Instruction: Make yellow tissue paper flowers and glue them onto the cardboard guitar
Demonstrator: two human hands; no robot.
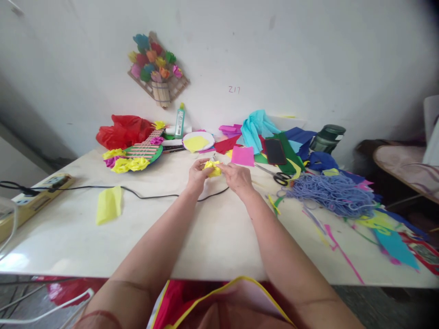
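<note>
Between my hands, above the middle of the table, is a yellow crepe paper flower (213,168) with crumpled petals. My left hand (198,175) grips it from the left, thumb and fingers closed on its edge. From the other side my right hand (237,177) pinches the flower with its fingertips. Just behind it shows a small silvery tip that I cannot make out. A pink paper square (243,156) lies beyond my right hand. Off to the left stands a decorated plate (137,157) with sticks and yellow and magenta paper flowers.
A black cable (147,196) crosses the table from a power strip (44,196). Scissors (279,177), a phone (275,151) and tangled blue yarn (331,192) lie right. A yellow paper piece (109,205) lies left. A glue bottle (179,121) stands at the back.
</note>
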